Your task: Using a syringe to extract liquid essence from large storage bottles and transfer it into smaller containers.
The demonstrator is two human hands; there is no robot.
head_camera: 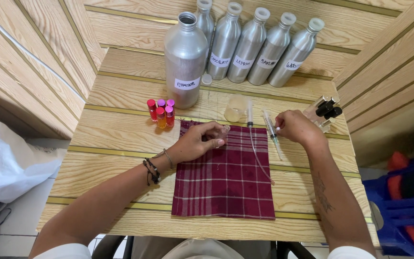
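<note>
Pinching small clear vial point(222, 131) in our left hand point(198, 142); right hand point(297, 126) grips syringe point(270, 130). Risk: open large bottle point(185, 57) near elbows, could topple.

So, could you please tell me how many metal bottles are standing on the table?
6: one large open bottle in front, five slimmer capped bottles in a row behind it, the leftmost partly hidden.
</note>
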